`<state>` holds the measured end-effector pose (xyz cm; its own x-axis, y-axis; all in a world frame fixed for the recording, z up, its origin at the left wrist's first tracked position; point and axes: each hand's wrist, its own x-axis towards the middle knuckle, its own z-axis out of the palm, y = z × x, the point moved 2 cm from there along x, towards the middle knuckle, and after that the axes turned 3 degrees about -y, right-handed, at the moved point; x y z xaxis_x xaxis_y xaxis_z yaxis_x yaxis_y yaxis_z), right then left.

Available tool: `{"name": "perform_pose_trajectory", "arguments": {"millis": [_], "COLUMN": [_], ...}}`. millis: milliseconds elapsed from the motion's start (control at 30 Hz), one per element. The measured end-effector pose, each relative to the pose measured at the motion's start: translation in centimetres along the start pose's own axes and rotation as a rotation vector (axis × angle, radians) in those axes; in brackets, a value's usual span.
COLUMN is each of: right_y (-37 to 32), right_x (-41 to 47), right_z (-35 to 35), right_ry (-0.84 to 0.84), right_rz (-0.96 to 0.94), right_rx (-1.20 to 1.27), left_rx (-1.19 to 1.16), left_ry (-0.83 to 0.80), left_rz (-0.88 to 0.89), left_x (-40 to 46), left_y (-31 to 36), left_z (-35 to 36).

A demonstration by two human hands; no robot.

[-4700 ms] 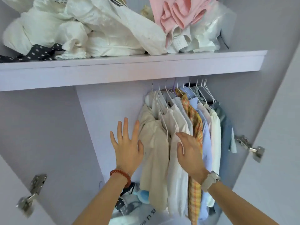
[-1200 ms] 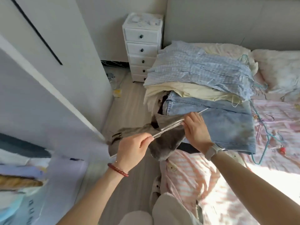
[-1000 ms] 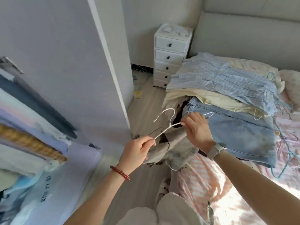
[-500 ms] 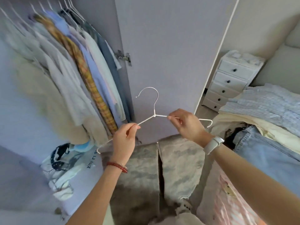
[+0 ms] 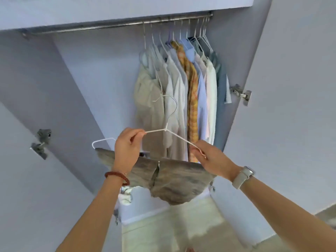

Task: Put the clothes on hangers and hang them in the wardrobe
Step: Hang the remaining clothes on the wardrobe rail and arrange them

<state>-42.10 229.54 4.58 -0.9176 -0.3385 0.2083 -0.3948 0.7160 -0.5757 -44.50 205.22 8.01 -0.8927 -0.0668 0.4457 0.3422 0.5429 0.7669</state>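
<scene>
Both hands hold a white wire hanger [image 5: 166, 129] in front of the open wardrobe [image 5: 76, 73]. The left hand [image 5: 127, 148] pinches its left arm, the right hand [image 5: 211, 157] pinches the right arm near the end. A grey garment [image 5: 174, 179] is draped over the bottom bar, which it mostly hides. At twelve o'clock, hung shirts [image 5: 181, 91] crowd the rail [image 5: 91, 27]. At six o'clock, whitish fabric [image 5: 125, 195] peeks from behind the garment, too hidden to identify.
</scene>
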Motion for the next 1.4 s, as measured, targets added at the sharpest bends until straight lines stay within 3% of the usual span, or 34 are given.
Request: {"name": "perform_pose_trajectory", "arguments": {"millis": [200,367,500,733,900,1100,1400], "right_y": [-3.1,-5.2,-6.2,-6.7,-8.0,-9.9,-9.1], "right_x": [9.1,14.8,18.3,23.2,26.7,31.7,39.5], "right_z": [-0.6,0.3,1.9,3.5,2.6,0.9,-1.4], "right_ry": [-0.155,-0.096,-0.109,0.004,0.178,0.395,0.517], "right_rz": [-0.296,-0.257,-0.168,-0.017,0.073,0.141,0.35], "right_rx": [-0.083,0.129,0.204,0.296,0.344,0.395,0.429], "left_rx": [0.165,0.317,0.304,0.478,0.784,0.992,0.985], "left_ry": [0.254,0.362,0.398,0.554,0.518,0.489,0.576], "left_rz": [-0.046,-0.191,-0.269,0.184,0.443,0.459,0.53], "left_x": [4.7,8.5,10.0,15.1,20.3,24.4,25.2], "left_y": [-2.6,-4.8,-5.1,-0.4,1.8,0.4,-0.7], "left_z": [-3.8,-5.1,-5.7,-7.8,-8.6,-9.8,-9.7]}}
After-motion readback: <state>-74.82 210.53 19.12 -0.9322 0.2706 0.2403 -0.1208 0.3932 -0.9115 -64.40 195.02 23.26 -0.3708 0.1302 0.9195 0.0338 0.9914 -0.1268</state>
